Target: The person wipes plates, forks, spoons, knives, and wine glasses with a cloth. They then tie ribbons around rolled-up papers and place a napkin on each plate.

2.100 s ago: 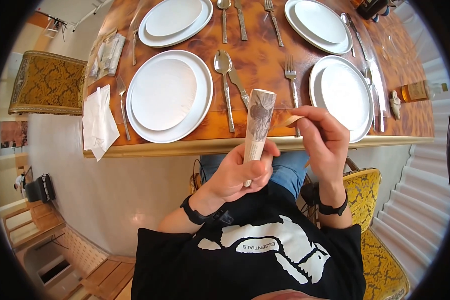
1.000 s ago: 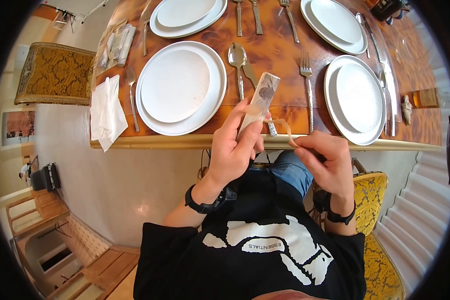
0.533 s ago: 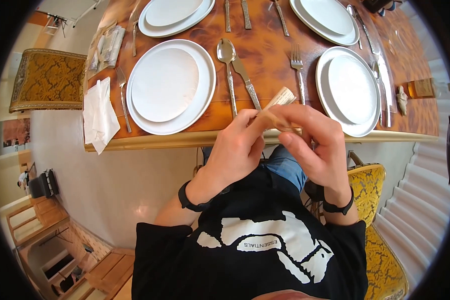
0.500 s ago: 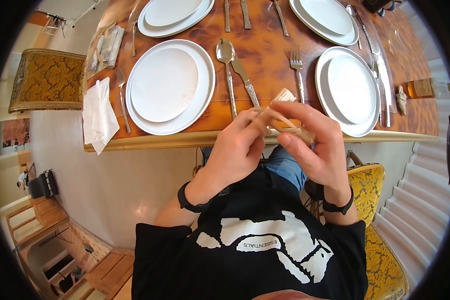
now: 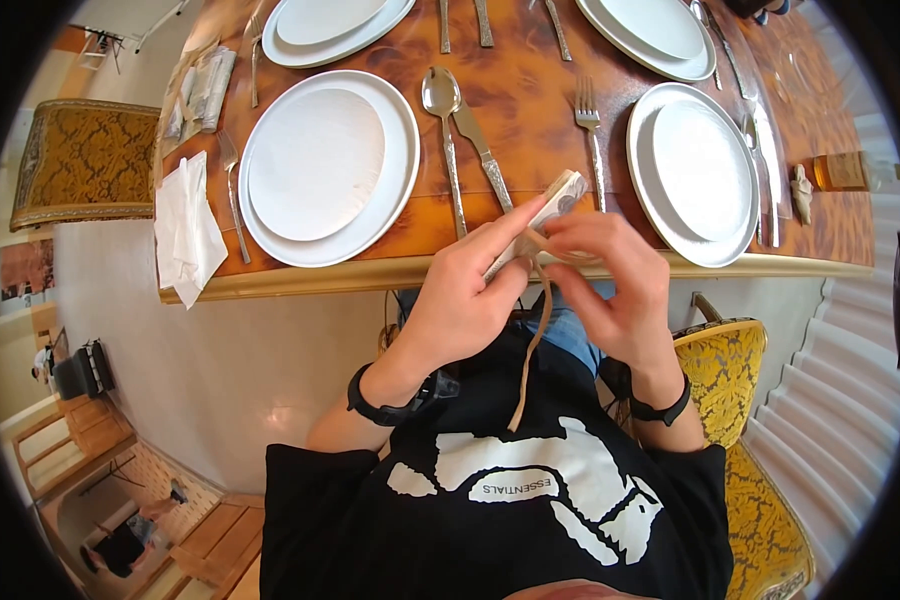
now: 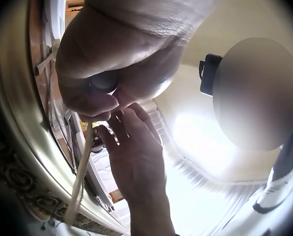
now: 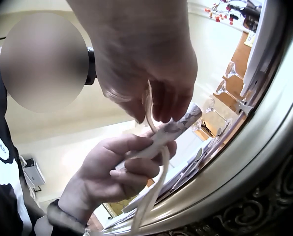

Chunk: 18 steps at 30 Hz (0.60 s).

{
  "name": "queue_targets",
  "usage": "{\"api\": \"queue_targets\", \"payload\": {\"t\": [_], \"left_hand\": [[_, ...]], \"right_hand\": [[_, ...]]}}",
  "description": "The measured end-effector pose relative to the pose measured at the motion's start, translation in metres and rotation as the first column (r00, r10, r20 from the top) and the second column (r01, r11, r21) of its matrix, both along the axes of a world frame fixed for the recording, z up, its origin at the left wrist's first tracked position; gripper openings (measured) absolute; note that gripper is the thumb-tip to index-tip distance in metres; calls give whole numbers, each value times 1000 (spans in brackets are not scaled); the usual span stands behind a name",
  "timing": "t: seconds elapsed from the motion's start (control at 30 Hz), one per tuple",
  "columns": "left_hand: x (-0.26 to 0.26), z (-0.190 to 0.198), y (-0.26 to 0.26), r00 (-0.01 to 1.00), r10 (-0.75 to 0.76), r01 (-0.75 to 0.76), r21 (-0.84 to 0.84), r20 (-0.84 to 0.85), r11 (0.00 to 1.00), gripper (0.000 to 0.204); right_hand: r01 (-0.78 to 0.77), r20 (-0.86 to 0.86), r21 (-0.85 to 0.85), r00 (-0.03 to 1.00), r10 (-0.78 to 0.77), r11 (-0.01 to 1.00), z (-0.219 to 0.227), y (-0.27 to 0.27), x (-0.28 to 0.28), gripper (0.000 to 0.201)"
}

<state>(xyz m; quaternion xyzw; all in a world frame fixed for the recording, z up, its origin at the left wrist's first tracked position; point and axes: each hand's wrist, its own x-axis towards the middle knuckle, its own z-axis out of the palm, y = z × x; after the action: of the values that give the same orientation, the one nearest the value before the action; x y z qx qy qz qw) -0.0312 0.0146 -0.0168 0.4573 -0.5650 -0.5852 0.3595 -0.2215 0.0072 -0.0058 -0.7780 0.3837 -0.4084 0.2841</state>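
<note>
By the near edge of the bench (image 5: 515,100), we saw the left hand (image 5: 465,290) grip the rolled paper (image 7: 173,132) while the right hand (image 5: 618,285) held the ribbon (image 6: 80,172) in bent fingers. With the ribbon's long end dangling, we judged it could slip loose if either hand eased, while too hard a pull could crease the rolled paper.

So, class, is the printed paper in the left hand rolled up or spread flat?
Rolled up: the right wrist view shows the printed paper as a tube in the left hand.
</note>
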Motion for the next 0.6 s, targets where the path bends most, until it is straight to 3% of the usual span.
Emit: {"api": "queue_targets", "payload": {"t": [0.07, 0.1, 0.17, 0.3, 0.33, 0.37, 0.4, 0.43, 0.47, 0.57, 0.6], "left_hand": [[2, 17, 0, 993, 24, 3, 227, -114, 974, 51], [3, 20, 1, 993, 24, 3, 227, -115, 974, 51], [4, 22, 2, 947, 123, -40, 270, -298, 962, 51], [5, 15, 0, 918, 129, -50, 213, -376, 976, 51], [3, 11, -1, 968, 136, -127, 57, -210, 990, 51], [3, 7, -4, 985, 169, -172, -113, -38, 979, 52], [4, 2, -8, 985, 169, -172, -113, -35, 979, 52], [6, -4, -13, 980, 171, -126, -351, 102, 928, 54], [6, -7, -15, 952, 201, -39, -560, 231, 827, 56], [3, -4, -10, 964, 122, 3, -470, 235, 883, 58], [2, -2, -9, 965, 119, 5, -470, 234, 882, 58]], "right_hand": [[151, 118, 139, 979, -167, 979, -13, 0, -5, 35], [151, 117, 139, 979, -168, 979, -16, 2, -3, 35], [-57, 494, 482, 842, -217, 874, -20, 8, 4, 37], [-321, 580, 676, 787, -210, 663, -26, 24, 8, 29], [-317, 575, 666, 794, -195, 675, -27, 26, 10, 17], [-319, 577, 665, 793, -195, 675, -23, 27, 9, 17], [-266, 461, 609, 885, -61, 747, -13, 28, 6, 12], [-227, 314, 536, 948, 58, 813, -1, 27, 4, 8], [-228, 240, 469, 963, 125, 853, 15, 23, 4, 18], [-300, 203, 368, 950, 239, 880, 35, 10, -1, 32], [-224, 129, 321, 973, 192, 920, 34, 6, -2, 40]]}}
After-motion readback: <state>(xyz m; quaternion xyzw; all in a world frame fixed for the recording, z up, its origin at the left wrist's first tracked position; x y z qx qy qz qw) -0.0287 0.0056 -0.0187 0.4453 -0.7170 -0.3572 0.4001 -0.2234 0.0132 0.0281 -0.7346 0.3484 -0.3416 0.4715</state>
